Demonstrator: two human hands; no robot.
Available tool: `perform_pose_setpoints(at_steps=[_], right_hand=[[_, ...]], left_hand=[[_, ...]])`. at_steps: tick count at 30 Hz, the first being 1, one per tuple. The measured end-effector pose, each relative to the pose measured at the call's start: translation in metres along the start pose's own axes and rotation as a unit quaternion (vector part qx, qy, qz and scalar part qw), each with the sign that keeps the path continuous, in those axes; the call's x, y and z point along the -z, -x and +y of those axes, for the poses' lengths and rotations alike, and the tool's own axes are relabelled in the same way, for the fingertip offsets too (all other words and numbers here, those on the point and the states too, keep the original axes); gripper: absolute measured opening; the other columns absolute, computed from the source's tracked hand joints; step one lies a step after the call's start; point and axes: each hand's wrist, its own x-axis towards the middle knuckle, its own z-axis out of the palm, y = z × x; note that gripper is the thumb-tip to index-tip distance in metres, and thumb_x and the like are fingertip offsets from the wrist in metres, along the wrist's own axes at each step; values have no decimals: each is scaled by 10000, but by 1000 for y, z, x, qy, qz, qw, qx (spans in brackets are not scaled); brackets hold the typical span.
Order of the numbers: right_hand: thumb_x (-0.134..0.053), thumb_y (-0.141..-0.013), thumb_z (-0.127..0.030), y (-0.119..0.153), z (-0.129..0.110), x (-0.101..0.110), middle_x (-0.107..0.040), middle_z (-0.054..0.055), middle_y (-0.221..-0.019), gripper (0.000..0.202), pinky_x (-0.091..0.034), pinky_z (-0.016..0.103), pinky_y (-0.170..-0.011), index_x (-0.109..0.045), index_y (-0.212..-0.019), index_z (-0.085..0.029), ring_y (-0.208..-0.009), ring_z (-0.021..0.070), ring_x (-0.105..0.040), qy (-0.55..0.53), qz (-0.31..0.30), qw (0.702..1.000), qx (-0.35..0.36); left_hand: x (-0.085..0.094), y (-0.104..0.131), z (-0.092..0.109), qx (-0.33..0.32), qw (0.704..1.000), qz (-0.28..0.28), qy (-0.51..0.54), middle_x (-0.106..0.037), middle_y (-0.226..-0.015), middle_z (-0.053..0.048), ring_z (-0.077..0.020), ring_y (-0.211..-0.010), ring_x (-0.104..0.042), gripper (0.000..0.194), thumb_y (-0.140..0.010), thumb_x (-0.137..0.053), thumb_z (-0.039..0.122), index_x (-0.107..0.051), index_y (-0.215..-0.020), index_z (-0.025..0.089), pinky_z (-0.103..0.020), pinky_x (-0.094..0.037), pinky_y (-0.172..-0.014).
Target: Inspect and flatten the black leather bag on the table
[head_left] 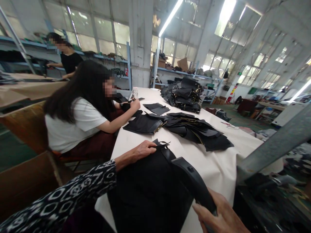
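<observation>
A black bag [148, 191] lies on the near end of a long white-covered table [218, 168]. My left hand [139, 151], in a black-and-white patterned sleeve, pinches the bag's upper edge by a small strap and ring. At the bottom edge of the view, my right hand [218, 215] is closed around the bag's wide black handle strap [191, 181], which arches up from the bag. Part of the right hand is cut off by the frame.
Loose black fabric pieces [191, 129] and a stack of black bags [186, 95] cover the table further back. A seated person in a white shirt [73, 126] works at the table's left side. Another person [69, 60] stands behind. A grey metal bar [274, 145] slants at right.
</observation>
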Motion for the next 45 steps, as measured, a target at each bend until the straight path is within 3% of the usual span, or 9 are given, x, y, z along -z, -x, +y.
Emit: perform_pose_setpoints(at_steps=[4,13,24,29,31,35,38,41,45], right_hand=[[-516,-819,-488,-3,-16,-8,-551,-14,-506,296,-471,260,-529,-542,-737,-204,-493,157,-557,-21,-11,1000,-3],[-524,-823,-400,-24,-33,-19,-512,-55,-451,249,-401,196,-425,-500,-849,-153,-409,105,-503,-63,-41,997,11],[-510,-835,-475,-35,-37,13,-545,-32,-446,322,-441,215,-418,-464,-709,-182,-400,122,-532,-70,43,995,51],[-513,-848,-404,-20,-25,-2,-531,-52,-454,242,-405,186,-402,-493,-791,-169,-399,105,-521,-58,-17,998,31],[-521,-842,-380,-24,-22,-10,-516,-63,-452,217,-389,183,-386,-490,-829,-166,-385,104,-509,-67,-35,997,27],[-521,-838,-423,-38,-25,-7,-529,-50,-446,260,-399,195,-387,-480,-796,-170,-383,114,-514,-82,11,996,44],[-509,-837,-456,-39,-30,8,-543,-40,-446,294,-413,204,-396,-460,-729,-186,-394,120,-524,-84,62,993,54],[-486,-842,-466,-27,-29,21,-543,-32,-425,311,-432,219,-429,-463,-694,-193,-404,129,-535,-68,73,993,56],[-473,-836,-521,-5,-21,26,-554,-21,-430,360,-433,230,-448,-486,-685,-194,-415,136,-539,-34,85,995,35]], left_hand=[[-5,20,-12,128,965,-22,226,-686,-683,-56,-130,-522,-578,243,-654,-614,237,-709,-851,133,-205,-418,-507],[-19,36,-23,115,928,-60,350,-669,-649,-44,-88,-496,-568,250,-672,-635,183,-689,-897,90,-162,-402,-480],[-37,37,-30,164,907,-25,388,-623,-587,8,-88,-494,-545,142,-620,-645,182,-644,-746,118,-177,-398,-491],[-38,37,-28,166,901,-41,398,-639,-593,-1,-97,-496,-543,147,-612,-641,181,-645,-743,114,-196,-405,-499],[-43,42,-25,170,912,0,373,-657,-640,7,-100,-537,-565,181,-605,-662,179,-647,-778,127,-201,-428,-534],[-52,49,-22,170,932,-32,318,-687,-716,-23,-104,-567,-593,217,-639,-685,237,-657,-819,117,-205,-434,-554],[-37,42,-12,139,948,-83,275,-685,-690,-50,-107,-523,-580,248,-679,-661,293,-670,-827,95,-209,-412,-524],[1,26,17,103,981,-15,163,-668,-662,-28,-119,-505,-553,249,-707,-616,291,-672,-870,111,-228,-400,-510],[52,11,86,-69,985,146,-69,-634,-692,-6,-138,-649,-536,180,-715,-608,190,-696,-859,125,-249,-417,-646]])
